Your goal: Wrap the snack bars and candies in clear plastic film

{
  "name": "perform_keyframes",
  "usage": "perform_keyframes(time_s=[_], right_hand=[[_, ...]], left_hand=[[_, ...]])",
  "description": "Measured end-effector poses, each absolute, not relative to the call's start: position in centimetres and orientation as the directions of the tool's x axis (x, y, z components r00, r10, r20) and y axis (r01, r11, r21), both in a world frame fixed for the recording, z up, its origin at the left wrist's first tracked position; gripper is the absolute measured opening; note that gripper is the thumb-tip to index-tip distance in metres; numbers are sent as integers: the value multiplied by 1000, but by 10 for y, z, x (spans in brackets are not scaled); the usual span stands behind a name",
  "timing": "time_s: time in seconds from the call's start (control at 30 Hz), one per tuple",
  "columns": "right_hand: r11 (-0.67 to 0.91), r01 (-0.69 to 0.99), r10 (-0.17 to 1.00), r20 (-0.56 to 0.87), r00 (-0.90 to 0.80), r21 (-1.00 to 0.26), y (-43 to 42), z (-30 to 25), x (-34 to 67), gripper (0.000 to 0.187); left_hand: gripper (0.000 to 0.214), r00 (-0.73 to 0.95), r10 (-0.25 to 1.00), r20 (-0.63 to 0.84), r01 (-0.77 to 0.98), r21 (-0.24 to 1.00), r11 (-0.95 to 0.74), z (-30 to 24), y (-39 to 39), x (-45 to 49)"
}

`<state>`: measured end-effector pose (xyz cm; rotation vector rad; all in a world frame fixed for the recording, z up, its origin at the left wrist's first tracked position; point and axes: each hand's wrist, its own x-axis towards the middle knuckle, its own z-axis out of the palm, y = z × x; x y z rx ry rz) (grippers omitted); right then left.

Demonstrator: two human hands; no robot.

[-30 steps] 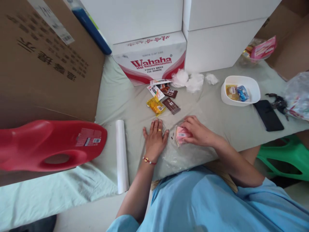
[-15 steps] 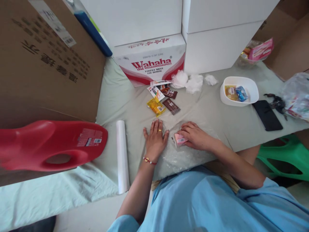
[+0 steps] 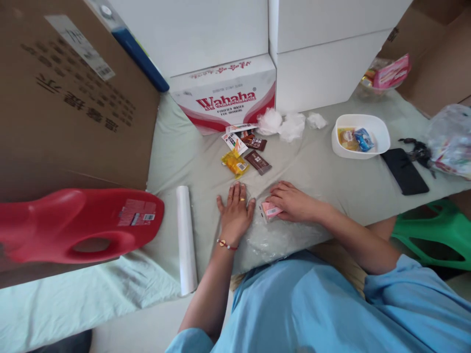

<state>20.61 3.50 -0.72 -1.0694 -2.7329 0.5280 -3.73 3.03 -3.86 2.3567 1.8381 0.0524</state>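
Observation:
My left hand (image 3: 235, 210) lies flat on the table, fingers spread, pressing on the edge of a sheet of clear plastic wrap (image 3: 279, 235). My right hand (image 3: 292, 201) rests with fingers curled over a small pink snack packet (image 3: 270, 211) that lies on the wrap. A roll of plastic wrap (image 3: 185, 238) lies to the left of my left hand. Several small snack packets (image 3: 245, 149) sit just beyond my hands.
A red jug (image 3: 73, 225) lies on its side at left by a big cardboard box (image 3: 66, 93). A Wahaha carton (image 3: 224, 95) and white boxes stand behind. A white bowl (image 3: 360, 137) with snacks, a black phone (image 3: 404, 171), keys and a green stool (image 3: 430, 235) are at right.
My right hand has lowered the pink packet from a raised, tilted grip down flat onto the plastic wrap and slid slightly left. My left hand has stayed put.

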Motion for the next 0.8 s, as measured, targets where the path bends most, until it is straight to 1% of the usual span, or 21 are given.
perform_keyframes(time_s=[0.13, 0.2, 0.27, 0.3, 0.37, 0.4, 0.47, 0.53, 0.6, 0.63, 0.67, 0.73, 0.77, 0.8], right_hand=[[684, 591, 661, 20, -750, -427, 34, -15, 206, 56], [668, 606, 681, 26, -732, -432, 32, -15, 209, 61], [645, 623, 719, 75, -691, -442, 28, -11, 218, 63], [629, 630, 743, 113, -660, -457, 24, -8, 225, 60], [587, 630, 788, 181, -588, -508, 11, 0, 244, 46], [560, 626, 810, 199, -552, -543, 2, 3, 255, 39], [497, 615, 849, 198, -490, -612, -23, 6, 279, 29], [437, 610, 878, 166, -449, -661, -51, 2, 300, 26], [398, 621, 894, 134, -427, -675, -77, -10, 314, 34], [388, 629, 899, 125, -420, -674, -88, -17, 318, 39], [382, 638, 903, 124, -411, -669, -96, -25, 320, 40], [384, 646, 908, 143, -394, -659, -103, -38, 319, 28], [393, 642, 906, 159, -392, -658, -103, -42, 317, 21], [408, 631, 901, 179, -396, -660, -101, -44, 316, 18]], left_hand=[[66, 246, 967, -59, 959, 157, -235, -41, 32, -38], [65, 244, 969, -36, 953, 194, -233, -42, 33, -41], [64, 213, 977, 25, 946, 245, -213, -41, 30, -47], [63, 189, 979, 73, 942, 267, -202, -39, 26, -51], [61, 160, 967, 200, 928, 304, -216, -33, 12, -61], [59, 180, 948, 262, 911, 320, -261, -30, 1, -67], [49, 298, 887, 353, 815, 391, -429, -23, -27, -77], [40, 466, 813, 349, 647, 492, -582, -21, -56, -83], [36, 611, 740, 279, 552, 520, -652, -23, -80, -83], [31, 650, 721, 241, 542, 519, -662, -26, -88, -81], [24, 665, 717, 209, 550, 512, -660, -29, -93, -79], [11, 639, 747, 183, 582, 521, -625, -34, -95, -74], [12, 612, 770, 182, 588, 547, -597, -36, -93, -74], [15, 582, 793, 180, 583, 588, -561, -36, -90, -74]])
